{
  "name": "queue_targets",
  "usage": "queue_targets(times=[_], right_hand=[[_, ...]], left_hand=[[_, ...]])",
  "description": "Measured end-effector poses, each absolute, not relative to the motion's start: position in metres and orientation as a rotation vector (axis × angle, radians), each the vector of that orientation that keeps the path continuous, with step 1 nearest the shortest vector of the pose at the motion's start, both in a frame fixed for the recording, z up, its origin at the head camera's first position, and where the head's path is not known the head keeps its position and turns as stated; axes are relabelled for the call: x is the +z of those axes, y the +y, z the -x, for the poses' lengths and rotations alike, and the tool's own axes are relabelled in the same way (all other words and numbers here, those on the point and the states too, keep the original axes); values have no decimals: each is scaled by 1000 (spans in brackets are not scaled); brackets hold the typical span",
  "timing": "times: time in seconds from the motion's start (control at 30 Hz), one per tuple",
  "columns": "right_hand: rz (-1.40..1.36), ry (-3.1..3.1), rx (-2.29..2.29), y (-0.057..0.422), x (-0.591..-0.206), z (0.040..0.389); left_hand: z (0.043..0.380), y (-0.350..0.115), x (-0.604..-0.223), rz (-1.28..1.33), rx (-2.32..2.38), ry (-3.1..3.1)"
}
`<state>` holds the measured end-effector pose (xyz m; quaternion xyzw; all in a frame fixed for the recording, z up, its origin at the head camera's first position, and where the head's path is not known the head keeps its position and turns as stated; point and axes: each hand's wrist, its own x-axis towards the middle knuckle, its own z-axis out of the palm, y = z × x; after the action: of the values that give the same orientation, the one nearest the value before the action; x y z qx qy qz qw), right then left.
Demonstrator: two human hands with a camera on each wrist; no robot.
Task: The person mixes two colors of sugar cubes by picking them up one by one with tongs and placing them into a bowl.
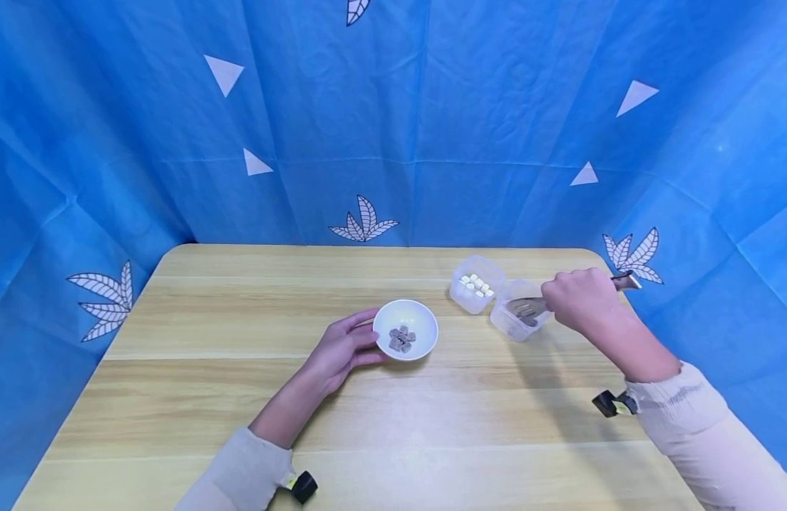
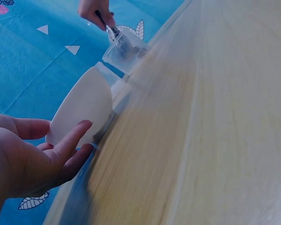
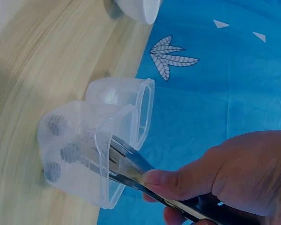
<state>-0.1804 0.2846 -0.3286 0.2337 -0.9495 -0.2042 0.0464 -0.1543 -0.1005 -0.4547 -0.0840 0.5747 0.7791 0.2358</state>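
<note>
A white bowl (image 1: 406, 312) stands on the table with several small brown cubes (image 1: 402, 339) inside. My left hand (image 1: 345, 348) holds the bowl's left side, its fingers spread round the outer wall. At the right, my right hand (image 1: 581, 298) grips a pair of metal tongs (image 3: 133, 161). The tips of the tongs reach down into a clear plastic container (image 3: 75, 180), among brown cubes (image 3: 57, 125) at its bottom. Whether the tips pinch a cube is hard to tell. Beside it, a second clear container (image 1: 460, 294) contains several white pieces (image 1: 476, 285).
The wooden table (image 1: 240, 312) runs back to a blue curtain (image 1: 393, 128) with white triangles and leaf prints. More curtain hangs at the left and right sides. Both containers stand near the table's back right corner.
</note>
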Motion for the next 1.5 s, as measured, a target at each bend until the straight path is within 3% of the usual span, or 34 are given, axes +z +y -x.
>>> queue_targets(times=[0.83,1.5], right_hand=[[-656,-2866,-415,289,-302,166],[-795,-2727,-252,251,-295,164]], left_hand=[[155,-102,-456,223,2138,1581],[154,-100,-455,239,2143,1576]])
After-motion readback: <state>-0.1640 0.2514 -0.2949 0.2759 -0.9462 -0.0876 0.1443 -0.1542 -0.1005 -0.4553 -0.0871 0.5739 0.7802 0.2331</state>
